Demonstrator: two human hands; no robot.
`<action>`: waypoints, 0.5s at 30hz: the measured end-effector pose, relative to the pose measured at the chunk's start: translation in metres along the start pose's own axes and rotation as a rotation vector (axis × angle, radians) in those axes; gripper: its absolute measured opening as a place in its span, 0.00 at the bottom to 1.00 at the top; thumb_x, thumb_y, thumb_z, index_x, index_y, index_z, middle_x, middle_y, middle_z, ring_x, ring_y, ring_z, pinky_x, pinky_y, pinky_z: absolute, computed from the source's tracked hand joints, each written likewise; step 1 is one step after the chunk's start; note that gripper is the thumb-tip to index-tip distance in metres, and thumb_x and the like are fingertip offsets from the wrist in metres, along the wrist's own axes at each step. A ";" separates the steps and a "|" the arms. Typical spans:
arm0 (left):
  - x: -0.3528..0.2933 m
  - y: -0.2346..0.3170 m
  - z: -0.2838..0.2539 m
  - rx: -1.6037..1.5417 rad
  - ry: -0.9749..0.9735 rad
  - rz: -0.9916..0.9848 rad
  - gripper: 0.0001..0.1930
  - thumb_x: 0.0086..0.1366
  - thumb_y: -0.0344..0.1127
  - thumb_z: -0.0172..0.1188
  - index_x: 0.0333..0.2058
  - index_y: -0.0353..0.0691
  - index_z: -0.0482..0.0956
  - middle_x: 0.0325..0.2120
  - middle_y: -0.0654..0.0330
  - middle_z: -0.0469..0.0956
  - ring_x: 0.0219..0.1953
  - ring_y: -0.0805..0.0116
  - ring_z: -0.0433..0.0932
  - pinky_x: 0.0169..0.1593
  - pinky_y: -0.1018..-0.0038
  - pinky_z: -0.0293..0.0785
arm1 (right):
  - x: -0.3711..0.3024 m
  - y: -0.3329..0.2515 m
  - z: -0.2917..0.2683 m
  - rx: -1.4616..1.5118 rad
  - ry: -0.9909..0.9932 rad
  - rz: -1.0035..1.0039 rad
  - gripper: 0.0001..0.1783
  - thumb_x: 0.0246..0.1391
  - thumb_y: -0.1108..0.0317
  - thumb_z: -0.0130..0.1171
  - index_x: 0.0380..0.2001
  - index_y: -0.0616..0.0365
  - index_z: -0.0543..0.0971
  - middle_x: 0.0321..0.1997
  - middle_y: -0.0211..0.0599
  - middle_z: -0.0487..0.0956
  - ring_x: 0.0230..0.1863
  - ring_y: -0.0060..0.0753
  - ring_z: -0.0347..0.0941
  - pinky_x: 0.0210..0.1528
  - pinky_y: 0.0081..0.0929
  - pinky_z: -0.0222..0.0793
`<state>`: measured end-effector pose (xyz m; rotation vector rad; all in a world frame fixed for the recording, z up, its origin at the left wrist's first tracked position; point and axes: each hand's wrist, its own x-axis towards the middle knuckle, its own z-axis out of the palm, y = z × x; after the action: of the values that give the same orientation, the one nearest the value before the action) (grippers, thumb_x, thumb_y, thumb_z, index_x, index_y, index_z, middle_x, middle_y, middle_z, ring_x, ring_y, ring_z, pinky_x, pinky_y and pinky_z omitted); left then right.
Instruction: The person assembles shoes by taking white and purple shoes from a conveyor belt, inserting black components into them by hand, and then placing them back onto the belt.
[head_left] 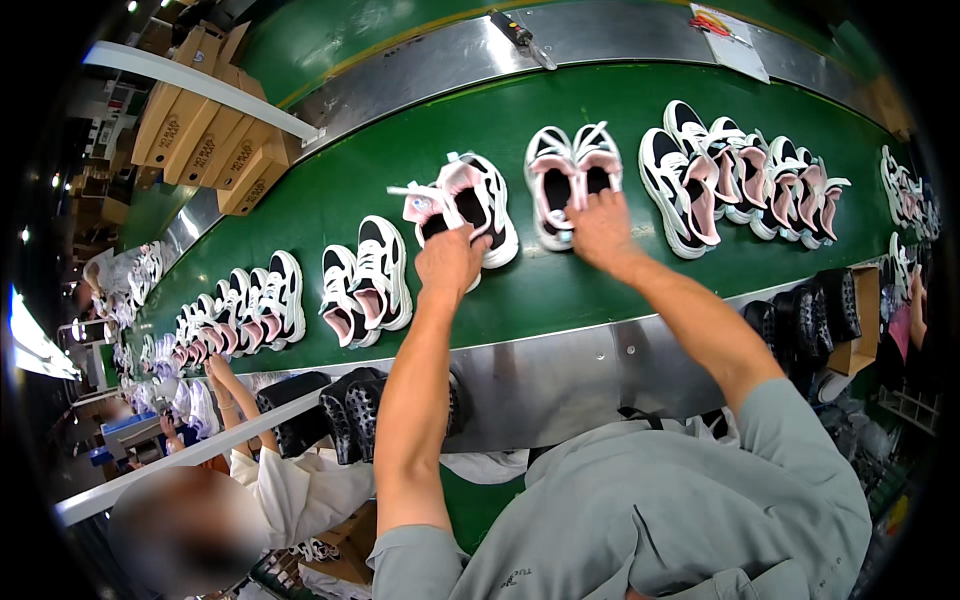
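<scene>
My left hand (455, 262) is closed on the heel end of a white and black sneaker pair with pink lining (492, 198), at the middle of the green conveyor belt (590, 320). These two shoes lean against each other, slightly blurred, with a loose white strap at the left one. Just to the right, my right hand (603, 232) is closed at the heels of another such sneaker pair (553, 150), which stands side by side with toes away from me. The fingertips dip at the shoe openings and are partly hidden.
More sneakers (381, 262) line the belt to the left and right (665, 160). Black shoe lasts (365, 405) sit along the near metal edge. Cardboard boxes (215, 140) are stacked at far left; a screwdriver-like tool (520, 35) lies on the far rail. A co-worker's arm (235, 390) reaches in at left.
</scene>
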<state>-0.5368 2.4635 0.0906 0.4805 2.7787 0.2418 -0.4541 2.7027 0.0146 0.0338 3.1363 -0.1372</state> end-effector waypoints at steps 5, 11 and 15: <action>-0.039 0.048 -0.073 -0.121 -0.162 0.010 0.21 0.63 0.51 0.63 0.37 0.35 0.86 0.32 0.43 0.84 0.37 0.47 0.84 0.46 0.58 0.76 | -0.037 0.078 -0.012 -0.057 -0.178 -0.075 0.23 0.48 0.65 0.63 0.51 0.39 0.82 0.45 0.41 0.80 0.50 0.45 0.72 0.53 0.43 0.64; -0.103 0.069 -0.074 -0.078 -0.265 0.058 0.21 0.65 0.52 0.61 0.38 0.37 0.85 0.36 0.45 0.84 0.45 0.45 0.82 0.48 0.54 0.76 | -0.088 0.076 -0.014 -0.054 0.073 -0.139 0.35 0.44 0.70 0.68 0.60 0.39 0.77 0.62 0.45 0.71 0.64 0.50 0.65 0.63 0.46 0.63; -0.154 0.095 -0.023 -0.011 -0.139 0.172 0.19 0.66 0.52 0.60 0.38 0.39 0.84 0.33 0.43 0.84 0.40 0.43 0.82 0.47 0.51 0.75 | -0.153 0.064 -0.049 0.351 0.008 0.083 0.27 0.52 0.67 0.63 0.58 0.52 0.76 0.60 0.49 0.75 0.63 0.53 0.68 0.62 0.47 0.66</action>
<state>-0.3775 2.4947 0.1742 0.7075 2.6015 0.2520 -0.2998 2.7673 0.0583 0.1636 3.0680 -0.6846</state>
